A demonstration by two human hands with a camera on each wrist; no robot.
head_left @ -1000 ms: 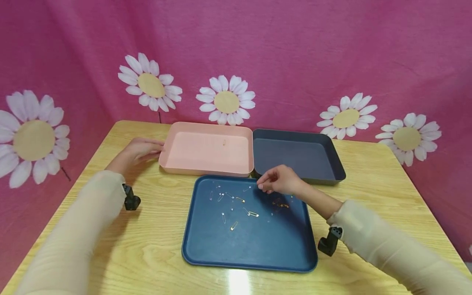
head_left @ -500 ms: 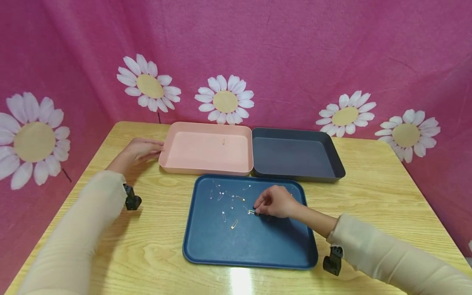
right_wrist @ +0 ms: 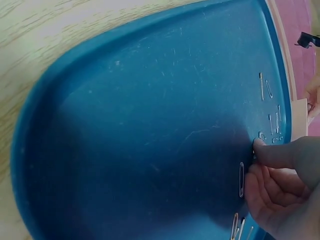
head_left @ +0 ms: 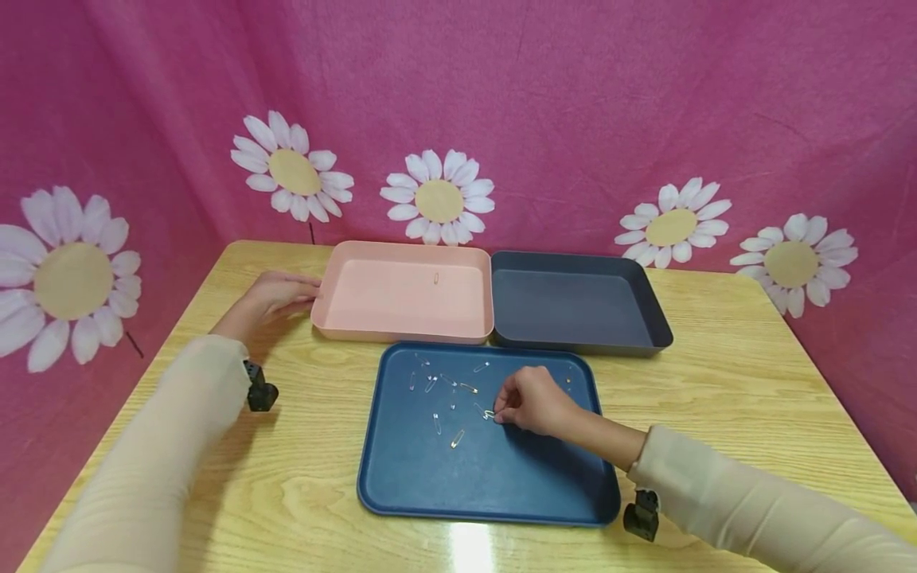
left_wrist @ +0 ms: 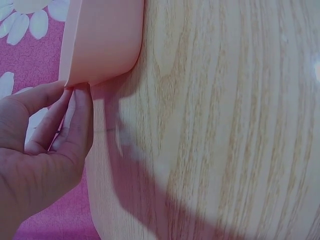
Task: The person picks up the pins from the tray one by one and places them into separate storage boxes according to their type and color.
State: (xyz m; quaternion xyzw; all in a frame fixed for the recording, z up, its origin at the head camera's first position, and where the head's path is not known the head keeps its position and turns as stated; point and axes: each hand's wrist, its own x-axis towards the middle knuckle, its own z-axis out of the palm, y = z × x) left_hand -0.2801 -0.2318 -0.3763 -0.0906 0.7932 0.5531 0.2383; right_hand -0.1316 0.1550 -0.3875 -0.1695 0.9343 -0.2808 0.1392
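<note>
My left hand (head_left: 278,296) pinches the left wall of the pink tray (head_left: 372,330); in the left wrist view the thumb and fingertips meet at its rim (left_wrist: 70,75). My right hand (head_left: 537,402) reaches down into the blue tray (head_left: 430,485), thumb and forefinger together on a gold safety pin (head_left: 489,415), whose far end the fingers hide. Beside that pin lies a silver safety pin (head_left: 480,409). More silver and gold safety pins are scattered left of the hand, among them a gold safety pin (head_left: 458,438) and another gold safety pin (head_left: 469,388).
Behind the blue tray, the dark grey tray (head_left: 573,306) stands right beside the pink one. A single safety pin (head_left: 436,278) lies in the pink tray. Several pins (right_wrist: 237,227) show past the right hand in its wrist view. A flowered pink cloth (head_left: 544,119) hangs behind the table.
My right hand has come down from the blue tray's far edge toward its middle, and its fingertips have closed on the gold safety pin. The left hand stays at the pink tray.
</note>
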